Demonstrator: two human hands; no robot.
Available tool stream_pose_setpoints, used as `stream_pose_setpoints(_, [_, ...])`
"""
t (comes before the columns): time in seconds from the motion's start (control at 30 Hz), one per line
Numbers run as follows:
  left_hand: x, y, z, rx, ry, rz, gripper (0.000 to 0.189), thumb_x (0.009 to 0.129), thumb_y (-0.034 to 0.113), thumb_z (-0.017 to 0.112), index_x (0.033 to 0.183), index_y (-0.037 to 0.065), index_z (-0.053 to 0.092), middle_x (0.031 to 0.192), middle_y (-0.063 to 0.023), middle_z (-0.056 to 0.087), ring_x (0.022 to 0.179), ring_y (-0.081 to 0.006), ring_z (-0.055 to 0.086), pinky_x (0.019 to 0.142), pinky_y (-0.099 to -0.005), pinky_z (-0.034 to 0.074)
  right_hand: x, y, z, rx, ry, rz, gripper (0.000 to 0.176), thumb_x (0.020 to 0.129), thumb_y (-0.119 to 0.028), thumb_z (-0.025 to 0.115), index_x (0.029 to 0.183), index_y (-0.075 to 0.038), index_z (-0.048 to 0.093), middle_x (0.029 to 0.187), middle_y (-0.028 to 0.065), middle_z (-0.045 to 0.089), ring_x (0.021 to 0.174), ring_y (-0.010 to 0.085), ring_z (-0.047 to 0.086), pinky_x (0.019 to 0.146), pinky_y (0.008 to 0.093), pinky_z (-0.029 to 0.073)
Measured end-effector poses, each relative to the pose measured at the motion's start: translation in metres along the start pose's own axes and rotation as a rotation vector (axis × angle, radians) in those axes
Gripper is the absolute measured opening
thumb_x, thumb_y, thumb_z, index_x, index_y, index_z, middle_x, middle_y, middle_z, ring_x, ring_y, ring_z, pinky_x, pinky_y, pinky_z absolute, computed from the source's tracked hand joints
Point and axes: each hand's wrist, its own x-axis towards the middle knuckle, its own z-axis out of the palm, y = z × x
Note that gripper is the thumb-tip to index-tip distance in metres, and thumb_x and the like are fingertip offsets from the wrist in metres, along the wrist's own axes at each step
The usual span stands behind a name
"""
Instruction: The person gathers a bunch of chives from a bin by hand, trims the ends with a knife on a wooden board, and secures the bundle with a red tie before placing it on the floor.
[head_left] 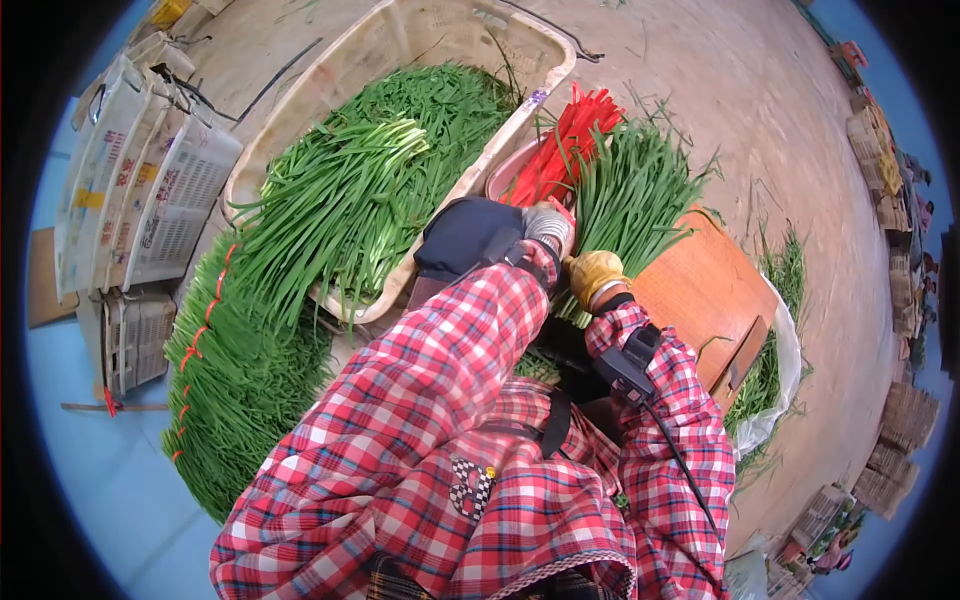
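My left hand (550, 226), in a grey striped glove, is closed at the near end of a bunch of red ties (572, 145), with a bit of red at its fingers. My right hand (597, 275), in a yellow glove, is wrapped round the lower stems of a bundle of garlic chives (640, 190). Those leaves fan out away from me, beside a wooden board (705, 290). Under the ties is a pink container (505, 172), mostly hidden. My fingertips are partly hidden on both hands.
A large plastic crate (400, 268) of loose chives stands ahead left. Tied chive bundles (235, 370) with red bands line my left. White crates (175, 190) are stacked farther left. A white plastic sack (785, 350) with greens lies right of the board.
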Motion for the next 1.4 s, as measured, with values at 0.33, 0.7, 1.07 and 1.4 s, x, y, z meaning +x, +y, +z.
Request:
stream_pose_setpoints(0.33, [-0.007, 0.001, -0.017, -0.902, -0.099, 0.053, 0.023, 0.083, 0.003, 0.049, 0.095, 0.006, 0.068, 0.08, -0.0043, 0.066, 0.076, -0.0153, 0.06, 0.076, -0.0291, 0.048, 0.0, 0.012, 0.012, 0.187, 0.086, 0.006, 0.034, 0.087, -0.02, 0.053, 0.12, -0.02, 0.061, 0.096, 0.0113, 0.07, 0.09, 0.0302, 0.067, 0.072, 0.0421, 0.053])
stream_pose_setpoints(0.7, [0.009, 0.002, -0.04, -0.237, -0.371, 0.411, 0.018, 0.079, 0.003, 0.052, 0.091, 0.005, 0.065, 0.076, -0.009, 0.064, 0.068, -0.0204, 0.063, 0.064, -0.0341, 0.051, 0.015, 0.008, 0.02, 0.248, 0.116, 0.041, 0.024, 0.084, -0.024, 0.056, 0.103, -0.015, 0.069, 0.103, 0.0115, 0.069, 0.096, 0.0296, 0.067, 0.077, 0.0427, 0.054])
stream_pose_setpoints(1.07, [0.002, 0.01, -0.076, 0.537, -0.601, 0.758, 0.023, 0.079, 0.021, 0.063, 0.094, 0.004, 0.068, 0.088, -0.016, 0.066, 0.084, -0.0321, 0.065, 0.075, -0.0393, 0.051, -0.018, 0.021, 0.016, 0.404, 0.218, 0.021, 0.028, 0.086, -0.021, 0.052, 0.11, -0.018, 0.066, 0.099, 0.0129, 0.069, 0.094, 0.0307, 0.066, 0.079, 0.0424, 0.052])
stream_pose_setpoints(1.4, [-0.037, 0.033, -0.065, -0.5, -0.584, 0.979, 0.013, 0.08, 0.005, 0.067, 0.091, -0.002, 0.065, 0.091, -0.0059, 0.06, 0.083, -0.0152, 0.06, 0.073, -0.0271, 0.049, -0.044, 0.044, 0.079, 0.982, 0.665, -0.052, 0.046, 0.088, -0.01, 0.044, 0.133, -0.019, 0.051, 0.105, 0.0216, 0.064, 0.096, 0.0381, 0.061, 0.083, 0.0439, 0.048])
